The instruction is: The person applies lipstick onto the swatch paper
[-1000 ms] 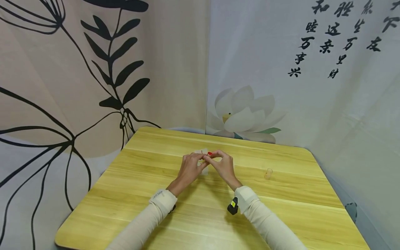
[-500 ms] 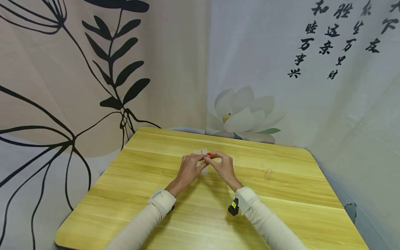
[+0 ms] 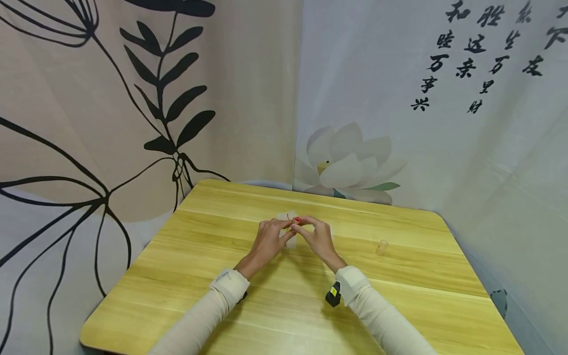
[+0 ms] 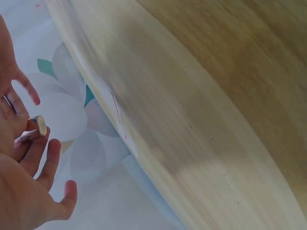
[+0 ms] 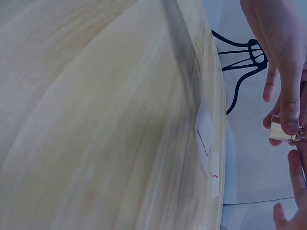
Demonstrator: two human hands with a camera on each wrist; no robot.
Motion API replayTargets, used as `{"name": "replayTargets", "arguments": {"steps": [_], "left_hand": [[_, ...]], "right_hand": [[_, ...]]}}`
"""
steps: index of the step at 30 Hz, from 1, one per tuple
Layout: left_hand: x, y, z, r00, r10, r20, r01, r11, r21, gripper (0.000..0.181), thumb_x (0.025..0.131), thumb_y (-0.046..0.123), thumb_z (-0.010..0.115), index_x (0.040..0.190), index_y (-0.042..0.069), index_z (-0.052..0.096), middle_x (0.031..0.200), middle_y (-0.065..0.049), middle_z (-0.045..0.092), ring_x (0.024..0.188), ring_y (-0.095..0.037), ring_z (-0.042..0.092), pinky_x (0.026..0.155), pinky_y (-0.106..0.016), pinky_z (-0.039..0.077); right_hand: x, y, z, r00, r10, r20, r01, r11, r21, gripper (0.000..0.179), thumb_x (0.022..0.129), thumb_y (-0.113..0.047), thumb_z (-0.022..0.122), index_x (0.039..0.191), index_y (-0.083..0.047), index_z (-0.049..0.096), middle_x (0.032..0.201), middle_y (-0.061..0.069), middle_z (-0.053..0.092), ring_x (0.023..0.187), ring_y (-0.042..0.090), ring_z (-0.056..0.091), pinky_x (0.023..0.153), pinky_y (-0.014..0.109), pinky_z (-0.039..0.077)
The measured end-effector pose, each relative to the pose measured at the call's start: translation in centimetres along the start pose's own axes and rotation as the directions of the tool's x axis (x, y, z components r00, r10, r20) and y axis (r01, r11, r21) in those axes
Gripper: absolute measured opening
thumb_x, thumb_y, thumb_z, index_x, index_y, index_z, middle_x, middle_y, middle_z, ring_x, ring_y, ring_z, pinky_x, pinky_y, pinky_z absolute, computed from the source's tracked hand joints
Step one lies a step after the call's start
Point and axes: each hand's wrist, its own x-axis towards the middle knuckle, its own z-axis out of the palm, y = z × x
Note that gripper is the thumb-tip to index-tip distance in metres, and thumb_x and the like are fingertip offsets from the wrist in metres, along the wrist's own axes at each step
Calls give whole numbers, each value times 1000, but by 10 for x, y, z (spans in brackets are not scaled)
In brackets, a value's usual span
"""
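A small lipstick with a red tip sits between my two hands in the head view. My left hand pinches it from the left, and my right hand pinches it from the right between thumb and index finger. The left wrist view shows the gold end of the lipstick tube among the fingers. In the right wrist view its shiny gold base shows under a finger, with part of the tube hidden. White paper bearing red strokes lies on the table beneath the hands.
A clear cap-like piece lies on the wooden table to the right of the hands. Behind the table's far edge hang printed curtains. A black device hangs at my right wrist.
The lipstick's red tip shows a little smaller and rounder than a second ago. Both hands stay in nearly the same place, still pinching the lipstick.
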Motion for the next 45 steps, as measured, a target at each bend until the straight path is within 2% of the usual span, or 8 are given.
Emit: {"name": "replayTargets", "arguments": {"steps": [9, 16, 20, 26, 30, 38, 42, 45], "left_hand": [[-1, 0, 1, 1000, 0, 16, 0, 1000, 20, 39, 96, 28, 76, 132, 14, 73, 114, -3, 77, 105, -23, 69, 103, -54, 43], [-3, -1, 3, 1000, 2, -2, -2, 998, -57, 59, 95, 27, 77, 147, 7, 56, 117, -6, 77, 113, -27, 70, 105, -56, 42], [-3, -2, 4, 1000, 8, 3, -8, 997, -77, 61, 96, 26, 77, 148, 8, 51, 118, -7, 76, 114, -26, 71, 105, -57, 42], [-3, -2, 5, 1000, 20, 22, -18, 995, -93, 59, 96, 24, 76, 146, 5, 52, 119, -8, 75, 113, -27, 72, 106, -59, 41], [-2, -3, 6, 999, 23, 42, -18, 993, -119, 52, 97, 23, 75, 141, 3, 56, 120, -11, 74, 119, -31, 69, 108, -60, 39], [-3, -5, 8, 996, 38, 78, -25, 987, -162, 40, 96, 20, 75, 132, 9, 59, 124, -11, 72, 122, -27, 67, 110, -62, 36], [-3, -6, 7, 993, 81, 83, -60, 972, -227, 38, 97, 15, 74, 131, 8, 58, 127, -12, 71, 121, -27, 68, 110, -58, 42], [-3, -6, 7, 989, 111, 103, -79, 958, -276, 37, 98, 12, 72, 131, 6, 56, 129, -14, 70, 120, -28, 68, 104, -55, 50]], "right_hand": [[-3, 3, -3, 999, -21, 30, 22, 1000, -20, 28, 93, -18, 79, 119, -7, 77, 105, 7, 77, 107, 28, 71, 103, 59, 49], [-3, 3, -5, 999, -21, 41, 22, 999, -32, 27, 94, -17, 77, 119, -7, 77, 105, 8, 77, 106, 28, 71, 103, 57, 49], [-4, 2, -6, 998, -22, 57, 23, 999, -25, 27, 94, -15, 77, 119, -6, 77, 107, 10, 77, 105, 30, 71, 101, 59, 50], [-5, 4, -9, 996, -49, 74, 50, 999, -16, 27, 95, -13, 76, 120, -5, 76, 110, 10, 76, 105, 30, 71, 100, 61, 50], [-6, 7, -11, 995, -62, 84, 63, 998, -16, 27, 95, -13, 75, 121, -5, 76, 111, 9, 76, 105, 30, 71, 99, 60, 51], [-8, 10, -15, 988, -63, 138, 63, 998, 2, 30, 97, -16, 73, 125, -5, 74, 117, 8, 75, 111, 28, 69, 101, 61, 50], [-9, 10, -18, 983, -75, 165, 73, 997, 16, 30, 99, -15, 71, 127, -6, 73, 118, 8, 74, 113, 29, 68, 102, 62, 49], [-9, 11, -20, 980, -79, 184, 76, 997, 23, 29, 99, -15, 70, 128, -7, 73, 120, 8, 73, 115, 30, 67, 103, 62, 48]]}}
